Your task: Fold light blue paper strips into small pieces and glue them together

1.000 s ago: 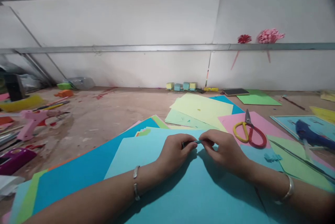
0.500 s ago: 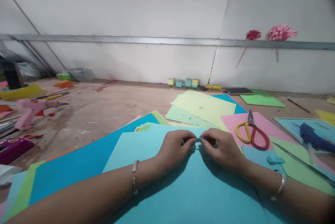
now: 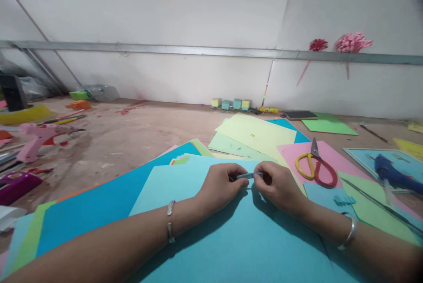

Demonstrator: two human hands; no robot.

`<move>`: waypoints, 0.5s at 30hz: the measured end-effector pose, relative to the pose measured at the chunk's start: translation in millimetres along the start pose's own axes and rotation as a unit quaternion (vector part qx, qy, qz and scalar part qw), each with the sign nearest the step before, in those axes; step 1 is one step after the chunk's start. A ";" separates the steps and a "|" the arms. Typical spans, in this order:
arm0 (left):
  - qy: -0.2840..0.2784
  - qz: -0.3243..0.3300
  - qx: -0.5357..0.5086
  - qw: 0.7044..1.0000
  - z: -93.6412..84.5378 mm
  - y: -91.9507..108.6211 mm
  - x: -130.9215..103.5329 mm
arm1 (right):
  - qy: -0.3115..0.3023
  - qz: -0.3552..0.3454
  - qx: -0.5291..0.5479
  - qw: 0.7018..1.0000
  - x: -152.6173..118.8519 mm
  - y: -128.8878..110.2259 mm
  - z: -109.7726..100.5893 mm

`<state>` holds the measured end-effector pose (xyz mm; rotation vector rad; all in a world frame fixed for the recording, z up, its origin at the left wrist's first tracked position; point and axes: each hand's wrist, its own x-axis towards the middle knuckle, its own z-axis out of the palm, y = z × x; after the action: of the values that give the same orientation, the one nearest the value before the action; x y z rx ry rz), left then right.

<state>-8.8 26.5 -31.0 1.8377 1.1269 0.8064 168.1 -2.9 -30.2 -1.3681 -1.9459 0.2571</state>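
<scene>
Between my fingertips is a small narrow blue paper strip (image 3: 250, 175). My left hand (image 3: 222, 184) pinches its left end, and my right hand (image 3: 276, 186) pinches the right end. Both hands are just above a large light-blue paper sheet (image 3: 251, 239), casting shadows on it. The curled fingers hide part of the strip. Scissors (image 3: 316, 164) with one yellow and one red handle lie on pink paper, right of my right hand. Near them, small blue paper scraps (image 3: 343, 200) rest on a blue piece of paper.
At the left are a pink glue gun (image 3: 35, 142) and a purple stapler-like object (image 3: 18, 188). A blue glue gun (image 3: 395, 175) and long tweezers (image 3: 380, 203) lie at the right. Small yellow and blue paper blocks (image 3: 226, 104) stand by the wall, near a dark phone-like slab (image 3: 300, 115).
The strip now shows more of its length and slants slightly up to the right. My right hand has shifted a little left; the whole view has moved slightly.
</scene>
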 end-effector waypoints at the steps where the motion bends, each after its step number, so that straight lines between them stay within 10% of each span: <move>1: 0.000 0.000 -0.006 1.000 0.0 -0.2 0.1 | -0.001 -0.003 0.000 1.000 -0.1 -0.4 -0.4; 15: 0.021 0.006 0.008 1.000 -0.6 3.5 -0.2 | -0.008 -0.032 0.001 0.999 -1.1 -1.9 -1.5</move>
<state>-8.0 25.6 -27.7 1.8507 1.1526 0.8483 167.9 -5.0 -28.6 -1.3044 -1.9976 0.2401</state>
